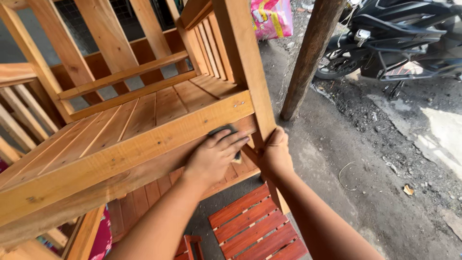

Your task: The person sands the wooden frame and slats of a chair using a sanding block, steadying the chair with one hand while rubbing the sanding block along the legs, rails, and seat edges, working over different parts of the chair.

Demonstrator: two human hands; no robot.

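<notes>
Nearest the camera, a red-stained slatted panel (255, 224) lies on the ground below both forearms. The left hand (214, 156) presses flat, fingers extended, on a dark sanding pad (226, 130) held against the front rail (144, 144) of an unfinished wooden bench (134, 110), near its right corner. The right hand (275, 154) is clenched around the upright corner post (245, 62). Beyond stand a round wooden pole (310, 58), a parked motorcycle (399, 38), and a pink printed bag (272, 18); its contents cannot be determined.
</notes>
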